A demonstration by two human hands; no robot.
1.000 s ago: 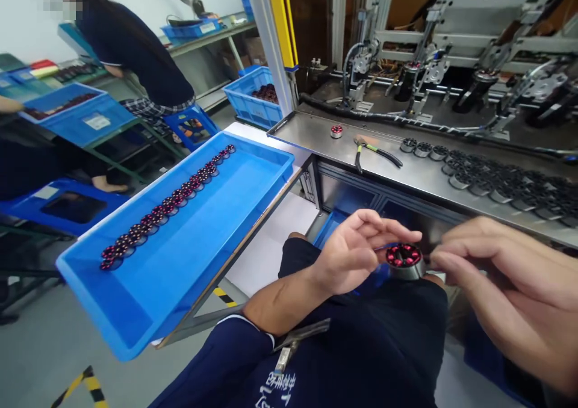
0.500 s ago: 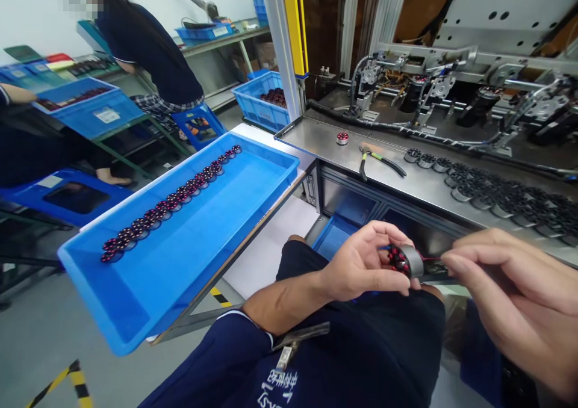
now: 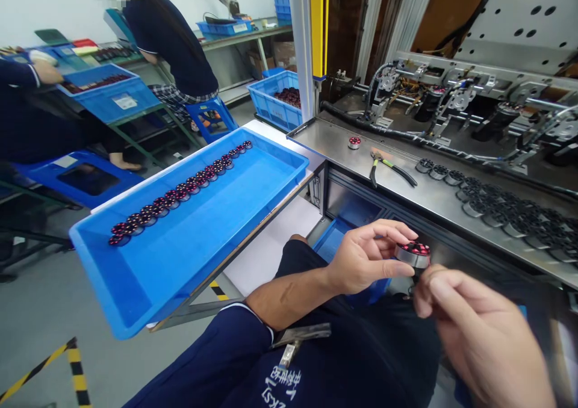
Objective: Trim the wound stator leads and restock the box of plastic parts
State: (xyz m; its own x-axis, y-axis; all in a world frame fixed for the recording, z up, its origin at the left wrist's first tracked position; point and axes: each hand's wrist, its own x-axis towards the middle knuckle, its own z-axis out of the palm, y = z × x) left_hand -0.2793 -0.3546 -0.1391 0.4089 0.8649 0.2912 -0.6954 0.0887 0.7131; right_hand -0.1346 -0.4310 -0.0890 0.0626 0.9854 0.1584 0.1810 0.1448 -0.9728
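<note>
Between the thumb and fingers of my left hand (image 3: 365, 257) is a motor stator (image 3: 412, 256), a round part with a silver metal rim and red windings on black. It is tilted, with its wound face turned mostly upward. Close by its lower right edge, my right hand (image 3: 483, 324) is closed in a pinch. What those fingertips hold is too small and blurred to make out. A similar red-wound stator (image 3: 354, 143) sits on the metal bench, left of cutting pliers (image 3: 392, 168) with black and green handles.
A blue tray (image 3: 217, 227) at my left holds a slanting row of red-wound stators (image 3: 180, 191). Many dark stators (image 3: 510, 206) crowd the metal bench (image 3: 311, 132) at right, before a machine (image 3: 451, 101). Two people (image 3: 176, 41) sit beyond the tray.
My right hand has moved left and in against the stator. The stator has turned wound face up. The thin red wire stretched between it and my right fingers earlier no longer shows clearly.
</note>
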